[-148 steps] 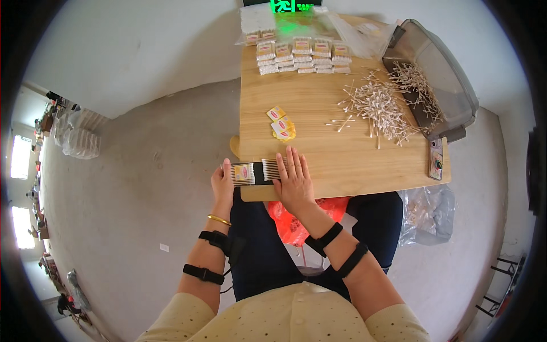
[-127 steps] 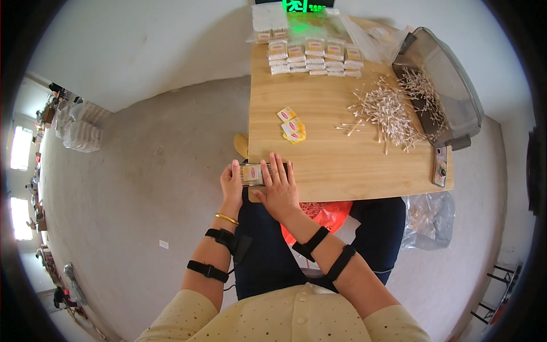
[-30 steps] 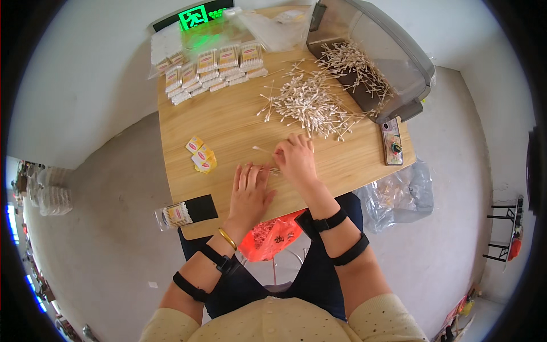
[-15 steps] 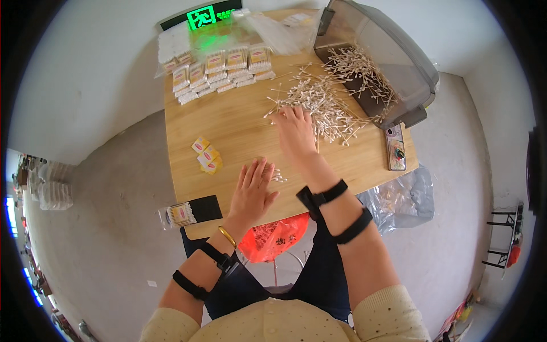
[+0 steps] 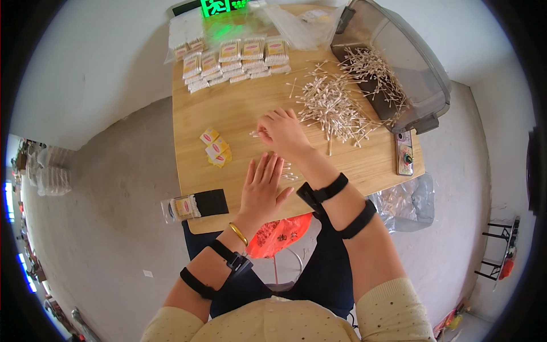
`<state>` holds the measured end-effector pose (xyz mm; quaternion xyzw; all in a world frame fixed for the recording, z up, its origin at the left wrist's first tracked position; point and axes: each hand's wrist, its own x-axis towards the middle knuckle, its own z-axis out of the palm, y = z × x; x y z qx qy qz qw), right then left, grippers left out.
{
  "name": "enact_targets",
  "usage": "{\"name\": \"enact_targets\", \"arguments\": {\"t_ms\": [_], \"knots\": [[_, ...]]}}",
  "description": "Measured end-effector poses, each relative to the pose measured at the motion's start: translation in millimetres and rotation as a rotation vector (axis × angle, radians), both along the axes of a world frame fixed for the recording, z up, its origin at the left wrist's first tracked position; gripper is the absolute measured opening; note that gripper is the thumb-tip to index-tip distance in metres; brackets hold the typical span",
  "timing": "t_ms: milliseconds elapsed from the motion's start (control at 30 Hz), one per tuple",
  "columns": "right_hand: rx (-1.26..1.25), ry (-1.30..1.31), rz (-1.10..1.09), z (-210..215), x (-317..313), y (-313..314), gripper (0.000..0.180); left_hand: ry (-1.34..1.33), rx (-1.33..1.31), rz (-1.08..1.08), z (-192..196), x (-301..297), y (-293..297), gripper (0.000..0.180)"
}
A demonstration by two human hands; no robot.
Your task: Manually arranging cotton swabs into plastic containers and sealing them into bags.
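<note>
My left hand (image 5: 263, 185) lies flat on the near part of the table with its fingers stretched out. Beside its thumb, the white tips of a few cotton swabs (image 5: 289, 172) stick out; the rest of them is hidden under the palm. Just beyond it, my right hand (image 5: 282, 132) is curled closed. Small white swab tips (image 5: 254, 134) poke out at its left side; how many it holds is hidden. To the right of that hand spreads a loose heap of cotton swabs (image 5: 333, 108).
Filled swab packs (image 5: 231, 51) are stacked at the back left, near clear plastic bags (image 5: 296, 25). Yellow cards (image 5: 216, 149) lie left of my hands. A swab pack (image 5: 185, 206) sits by a black pad (image 5: 212, 202). A tipped grey bin (image 5: 413, 68) and a phone (image 5: 404, 154) are right.
My right hand has come away from the swab heap, moving left and nearer, with swabs in its fingers. My left hand stays flat over its swabs. The whole view has shifted slightly.
</note>
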<state>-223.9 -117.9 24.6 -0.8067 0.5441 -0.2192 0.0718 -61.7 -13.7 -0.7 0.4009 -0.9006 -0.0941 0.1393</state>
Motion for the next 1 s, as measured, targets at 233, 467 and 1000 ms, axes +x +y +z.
{"name": "enact_targets", "arguments": {"t_ms": [233, 467, 1000], "knots": [[-0.063, -0.248, -0.146, -3.6, -19.4, 32.1, 0.005, 0.026, 0.073, 0.048, 12.5, -4.6, 13.0, 0.076], [-0.051, -0.245, -0.207, -4.3, -35.2, 39.5, 0.006, 0.11, 0.126, 0.059, 13.4, 4.1, 16.4, 0.074], [0.008, -0.503, -0.312, 0.5, -57.9, 68.3, 0.01, 0.246, 0.119, -0.068, 23.4, -16.7, -102.5, 0.04]]}}
